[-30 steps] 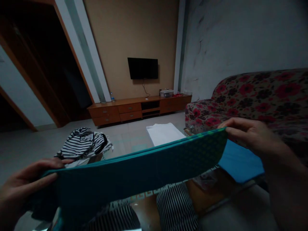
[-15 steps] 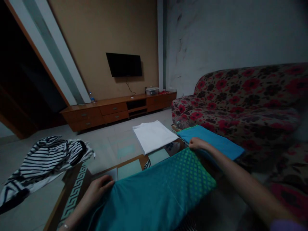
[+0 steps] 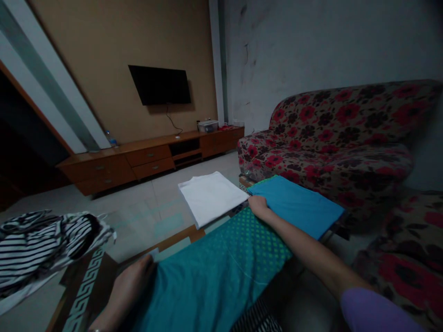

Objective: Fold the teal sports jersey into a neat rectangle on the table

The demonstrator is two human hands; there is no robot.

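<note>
A teal garment with a green-dotted section [image 3: 207,272] stretches across the front of the low table. My right hand [image 3: 259,206] is closed on its far right corner. At its left edge, my left hand [image 3: 133,279] is closed on the cloth, its fingertips partly hidden. Just beyond my right hand lies a flat, folded blue garment [image 3: 297,203]. Left of that, a folded white garment [image 3: 212,196] rests on the far side of the table.
Black-and-white striped clothing [image 3: 44,244] lies in a heap at the left. The table edge [image 3: 83,290] bears a key pattern. A flowered sofa [image 3: 321,138] stands at the right, a wooden TV cabinet [image 3: 152,159] under a television [image 3: 161,85] at the back.
My right hand has moved left and slightly upward in view with the teal garment's corner, near the blue one. The cloth now lies lower and flatter. The camera view has shifted right.
</note>
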